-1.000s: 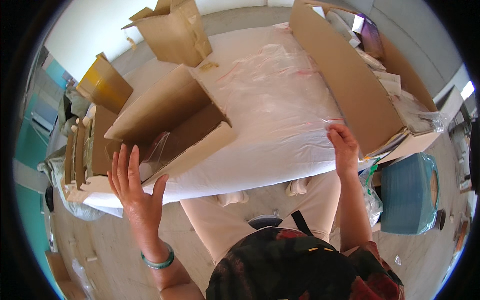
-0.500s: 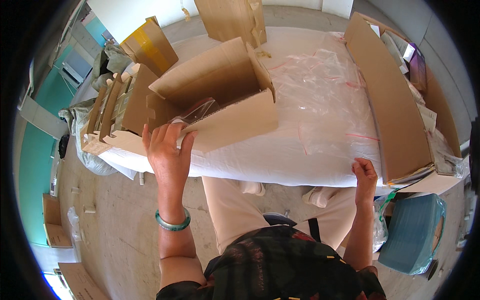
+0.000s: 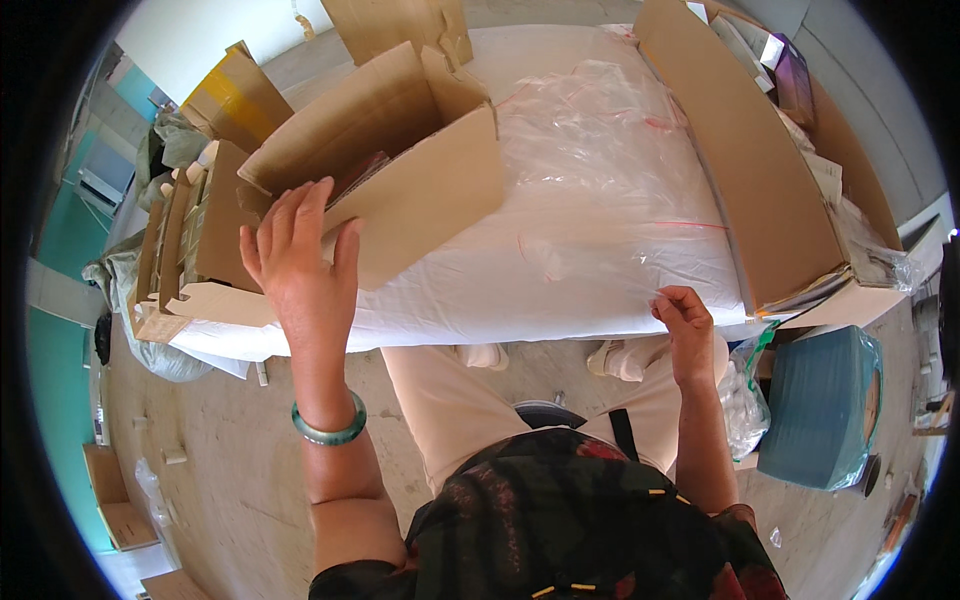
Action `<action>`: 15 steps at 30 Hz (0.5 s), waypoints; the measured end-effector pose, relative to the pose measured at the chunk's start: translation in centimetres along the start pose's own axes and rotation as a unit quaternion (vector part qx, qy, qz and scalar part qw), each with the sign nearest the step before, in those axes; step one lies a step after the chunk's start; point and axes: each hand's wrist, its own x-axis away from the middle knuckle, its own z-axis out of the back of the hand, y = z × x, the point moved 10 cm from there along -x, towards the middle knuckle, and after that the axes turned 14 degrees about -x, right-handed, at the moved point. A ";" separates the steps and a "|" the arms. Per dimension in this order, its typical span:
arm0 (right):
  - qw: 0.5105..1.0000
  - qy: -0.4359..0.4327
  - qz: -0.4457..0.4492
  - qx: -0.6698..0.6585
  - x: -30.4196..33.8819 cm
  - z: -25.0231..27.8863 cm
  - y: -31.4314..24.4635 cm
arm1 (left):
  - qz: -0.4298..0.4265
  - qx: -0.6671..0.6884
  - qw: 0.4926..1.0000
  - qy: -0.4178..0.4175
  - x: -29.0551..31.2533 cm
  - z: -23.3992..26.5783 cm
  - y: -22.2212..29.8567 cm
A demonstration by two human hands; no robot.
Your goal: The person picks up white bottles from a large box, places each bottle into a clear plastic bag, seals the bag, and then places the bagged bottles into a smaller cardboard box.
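An open cardboard box (image 3: 430,195) stands tilted on the white-covered table, left of the middle. A clear bag with a reddish edge (image 3: 362,172) shows partly inside it; the rest is hidden by the near wall. My left hand (image 3: 305,250), wearing a green bangle, is over the box's near left corner with its fingers spread, holding nothing. At the table's front edge, my right hand (image 3: 688,325) pinches the near corner of a thin clear plastic bag. That bag belongs to a loose layer of clear zip bags (image 3: 600,165) with red strips, spread across the table.
A large open carton (image 3: 745,175) with small boxes and plastic stands on the right. On the left, a cardboard tray (image 3: 185,235) holds packed pieces. Behind are a yellow-taped box (image 3: 238,95) and a tall carton (image 3: 395,25). A blue wrapped bundle (image 3: 820,405) sits on the floor at right.
The view has shifted, so the table things appear further left. My left fingers have spread apart, and the bag in the box shows less. My right hand now pinches a bag corner.
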 end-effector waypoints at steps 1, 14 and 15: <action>1.000 0.002 0.001 -0.001 0.2 0.1 0.0 | 0.006 0.000 1.000 0.006 0.1 0.2 -0.3; 0.995 -0.003 -0.024 -0.093 2.1 0.3 0.2 | 0.114 0.594 0.697 -0.385 12.5 -8.9 8.9; 0.995 -0.015 -0.026 -0.099 2.3 -0.2 0.3 | 0.166 0.635 0.622 -0.427 14.2 -10.4 10.6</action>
